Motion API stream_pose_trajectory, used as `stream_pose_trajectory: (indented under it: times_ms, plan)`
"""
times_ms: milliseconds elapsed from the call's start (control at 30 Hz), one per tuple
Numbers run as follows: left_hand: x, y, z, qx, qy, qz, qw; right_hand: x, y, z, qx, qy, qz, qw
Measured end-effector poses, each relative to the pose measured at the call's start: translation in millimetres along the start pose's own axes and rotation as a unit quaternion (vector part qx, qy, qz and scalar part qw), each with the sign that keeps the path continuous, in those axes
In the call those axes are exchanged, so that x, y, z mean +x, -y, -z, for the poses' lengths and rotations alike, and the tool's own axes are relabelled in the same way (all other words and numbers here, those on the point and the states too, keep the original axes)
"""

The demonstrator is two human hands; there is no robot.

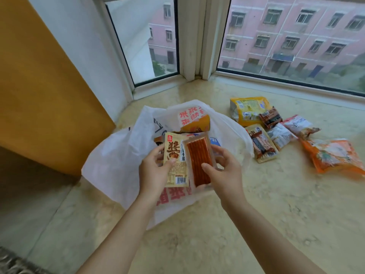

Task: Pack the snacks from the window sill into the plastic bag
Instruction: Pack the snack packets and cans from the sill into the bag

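Note:
A white plastic bag (110, 167) with red print lies open on the marble window sill (256, 214), with some snack packets inside it. Over the bag's mouth my left hand (156, 173) grips a beige snack packet (175, 165) with dark lettering. Beside it my right hand (225, 175) holds a clear packet of red-orange sticks (198, 161), thumb on its front. To the right on the sill lie several loose snacks: a yellow packet (248, 109), a brown-and-beige packet (261, 145), small dark and white packets (280, 133) and a large orange packet (333, 155).
Window panes and a white corner frame (193, 38) stand behind the sill. An orange-brown panel (39, 80) rises on the left, right next to the bag. Bare marble sill lies in front of and to the right of my arms.

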State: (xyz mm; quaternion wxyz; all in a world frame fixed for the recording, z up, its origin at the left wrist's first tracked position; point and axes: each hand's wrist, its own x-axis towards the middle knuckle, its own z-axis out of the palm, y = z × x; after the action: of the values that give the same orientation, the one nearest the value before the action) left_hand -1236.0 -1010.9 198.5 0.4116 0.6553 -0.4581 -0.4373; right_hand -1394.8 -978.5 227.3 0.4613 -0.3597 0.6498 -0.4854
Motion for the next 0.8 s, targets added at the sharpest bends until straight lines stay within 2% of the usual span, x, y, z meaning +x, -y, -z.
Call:
stream_pose_trajectory:
  times_ms: [200,300,367,433,500,567,667,800]
  plan:
    - [42,14,-18,0.055,-0.013,-0.034,0.998,50,-12,-31,-0.091,-0.023,0.034,0.995]
    - [52,32,-20,0.184,0.016,-0.12,0.975,60,-23,-39,-0.186,-0.023,0.076,0.979]
    - [55,44,-23,0.29,0.042,-0.195,0.936,61,-32,-41,-0.307,-0.02,0.162,0.937]
    - [55,52,-25,0.37,0.078,-0.25,0.891,61,-42,-40,-0.439,0.004,0.262,0.86]
    - [56,56,-25,0.416,0.098,-0.255,0.867,63,-53,-38,-0.536,0.033,0.294,0.791]
    - [56,57,-26,0.441,0.1,-0.245,0.857,65,-61,-35,-0.598,0.061,0.287,0.746]
    - [59,55,-28,0.474,0.114,-0.232,0.842,70,-66,-31,-0.64,0.085,0.289,0.707]
    - [67,51,-30,0.504,0.119,-0.229,0.824,74,-63,-28,-0.653,0.071,0.292,0.695]
